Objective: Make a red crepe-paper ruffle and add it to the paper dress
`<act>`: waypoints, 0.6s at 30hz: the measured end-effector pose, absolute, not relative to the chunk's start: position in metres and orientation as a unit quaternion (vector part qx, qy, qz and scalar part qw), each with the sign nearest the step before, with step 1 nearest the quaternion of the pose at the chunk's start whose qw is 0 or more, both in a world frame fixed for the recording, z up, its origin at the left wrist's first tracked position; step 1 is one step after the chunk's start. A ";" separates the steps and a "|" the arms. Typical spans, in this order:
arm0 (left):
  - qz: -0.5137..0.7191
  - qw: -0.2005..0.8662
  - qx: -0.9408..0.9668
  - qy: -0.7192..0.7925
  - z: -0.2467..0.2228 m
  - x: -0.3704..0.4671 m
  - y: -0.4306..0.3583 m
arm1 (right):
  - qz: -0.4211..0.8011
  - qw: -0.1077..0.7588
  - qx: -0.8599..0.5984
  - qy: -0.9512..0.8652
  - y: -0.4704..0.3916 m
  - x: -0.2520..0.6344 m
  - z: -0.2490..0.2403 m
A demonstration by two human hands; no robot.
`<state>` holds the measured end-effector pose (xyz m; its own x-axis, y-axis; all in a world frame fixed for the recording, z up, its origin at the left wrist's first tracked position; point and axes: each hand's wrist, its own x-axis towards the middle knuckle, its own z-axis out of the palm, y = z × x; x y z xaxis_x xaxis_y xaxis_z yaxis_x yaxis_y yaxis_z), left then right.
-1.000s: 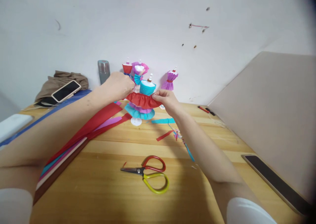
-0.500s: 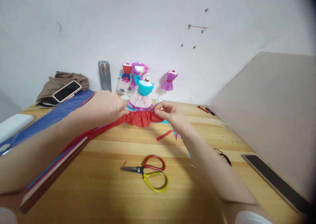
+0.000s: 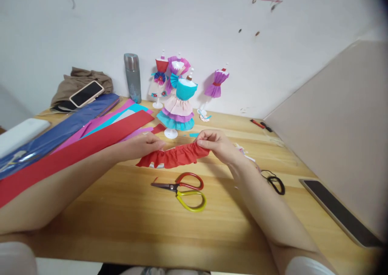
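A gathered red ruffle strip (image 3: pixel 178 156) is stretched between my two hands above the table. My left hand (image 3: pixel 148 143) pinches its top edge near the left end, which hangs loose with whitish patches along its lower edge. My right hand (image 3: pixel 214 141) grips the other end between thumb and fingers. Just below the strip lie scissors (image 3: pixel 177 188) with one red and one yellow handle, blades pointing left. Behind my hands stands a small dress form (image 3: pixel 186 89) in a turquoise top and a tiered pink, purple and turquoise skirt.
More dressed forms (image 3: pixel 216 83) stand by the wall beside a grey bottle (image 3: pixel 132 79). At left are flat coloured sheets (image 3: pixel 121 130), a blue plastic packet (image 3: pixel 60 133), a phone (image 3: pixel 87 94) and a white box (image 3: pixel 22 135). A black cord (image 3: pixel 276 185) and dark slab (image 3: pixel 339 210) lie right.
My view has tipped downward. The left hand has lowered and shifted its hold, so more of the ruffle strip shows and it now slants. Coloured sheets at left have come into fuller view.
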<state>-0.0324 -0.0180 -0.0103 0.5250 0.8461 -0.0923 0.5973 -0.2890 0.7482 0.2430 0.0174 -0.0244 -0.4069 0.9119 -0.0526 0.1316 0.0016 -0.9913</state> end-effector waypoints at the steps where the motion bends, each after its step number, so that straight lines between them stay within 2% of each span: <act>1: 0.174 0.406 0.769 0.462 -0.015 -0.034 -0.017 | 0.565 0.337 -0.421 -0.625 0.017 0.245 -0.024; 6: 0.182 0.511 0.738 0.401 -0.026 -0.042 -0.017 | 0.546 0.312 -0.414 -0.658 0.014 0.255 -0.014; 9: 0.170 0.528 0.766 0.325 -0.019 -0.044 -0.021 | 0.530 0.299 -0.414 -0.677 0.012 0.258 -0.009; 13: 0.144 0.474 0.817 0.294 -0.006 -0.047 -0.030 | 0.529 0.284 -0.410 -0.687 0.009 0.259 -0.007; 18: 0.110 0.320 0.887 0.313 0.002 -0.046 -0.042 | 0.507 0.260 -0.413 -0.711 0.007 0.255 -0.006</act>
<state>-0.0457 -0.0421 0.0018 0.7796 0.6263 -0.0046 0.4850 -0.5990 0.6372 0.2551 0.0071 -0.0064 -0.5240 0.8503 -0.0493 0.3243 0.1456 -0.9347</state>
